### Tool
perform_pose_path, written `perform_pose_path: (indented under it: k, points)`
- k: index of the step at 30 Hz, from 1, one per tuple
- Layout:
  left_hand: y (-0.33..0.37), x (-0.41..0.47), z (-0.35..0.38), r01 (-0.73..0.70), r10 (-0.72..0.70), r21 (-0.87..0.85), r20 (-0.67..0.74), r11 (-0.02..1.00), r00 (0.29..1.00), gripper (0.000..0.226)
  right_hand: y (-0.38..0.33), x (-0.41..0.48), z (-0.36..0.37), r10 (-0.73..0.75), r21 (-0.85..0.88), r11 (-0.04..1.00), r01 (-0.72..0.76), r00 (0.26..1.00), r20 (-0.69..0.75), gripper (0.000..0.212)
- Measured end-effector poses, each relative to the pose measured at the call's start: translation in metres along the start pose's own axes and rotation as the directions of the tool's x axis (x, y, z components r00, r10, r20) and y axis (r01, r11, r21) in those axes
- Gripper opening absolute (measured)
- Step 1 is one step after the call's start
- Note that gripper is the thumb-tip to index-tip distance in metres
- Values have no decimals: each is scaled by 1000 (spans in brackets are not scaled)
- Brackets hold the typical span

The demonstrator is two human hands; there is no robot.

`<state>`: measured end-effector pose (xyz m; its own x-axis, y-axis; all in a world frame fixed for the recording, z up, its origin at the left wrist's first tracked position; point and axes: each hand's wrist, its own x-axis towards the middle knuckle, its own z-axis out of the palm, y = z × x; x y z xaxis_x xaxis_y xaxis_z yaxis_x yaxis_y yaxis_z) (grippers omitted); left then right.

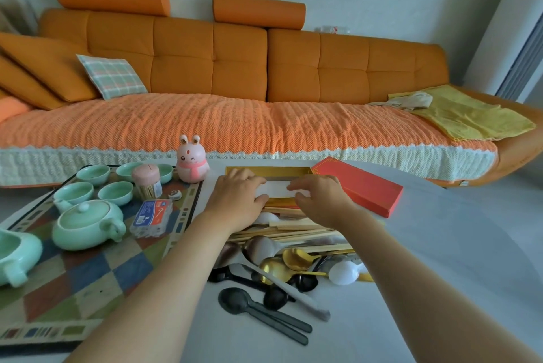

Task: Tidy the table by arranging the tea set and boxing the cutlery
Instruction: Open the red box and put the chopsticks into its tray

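A gold-lined open box (264, 171) lies at the table's far middle, its red lid (358, 189) beside it on the right. Both hands are over the box on a white card-like piece (277, 188): my left hand (238, 195) grips its left end, my right hand (318, 196) its right end. In front of the box lies a heap of cutlery: wooden chopsticks (296, 232), gold spoons (282, 262), white spoons (343, 271) and black spoons (244, 302). A pale green teapot (86, 223) and several green cups (73, 190) stand on the patterned mat (82, 280) at left.
A pink rabbit figure (192, 159), a toothpick holder (147, 183) and a small blue-labelled plastic box (152, 215) stand by the tea set. A green pitcher (14, 256) is at the left edge. An orange sofa (235, 68) runs behind the table.
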<state>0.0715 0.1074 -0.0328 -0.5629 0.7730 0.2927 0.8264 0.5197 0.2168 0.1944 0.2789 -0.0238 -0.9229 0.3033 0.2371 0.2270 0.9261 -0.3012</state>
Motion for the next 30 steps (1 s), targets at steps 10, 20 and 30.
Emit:
perform_pose_path:
  k: [10,20,30]
  points:
    - [44,-19,0,-98,115,-123,136,988,984,26,10,-38,-30,-38,-48,998,43,993,115,25]
    - [41,-22,-1,-39,58,-161,114,986,992,3,10,-46,-24,8,-52,999,3,979,202,33]
    - [-8,-9,-25,154,-229,-425,-132,892,964,6,7,-19,-15,-29,57,998,36,994,-108,31]
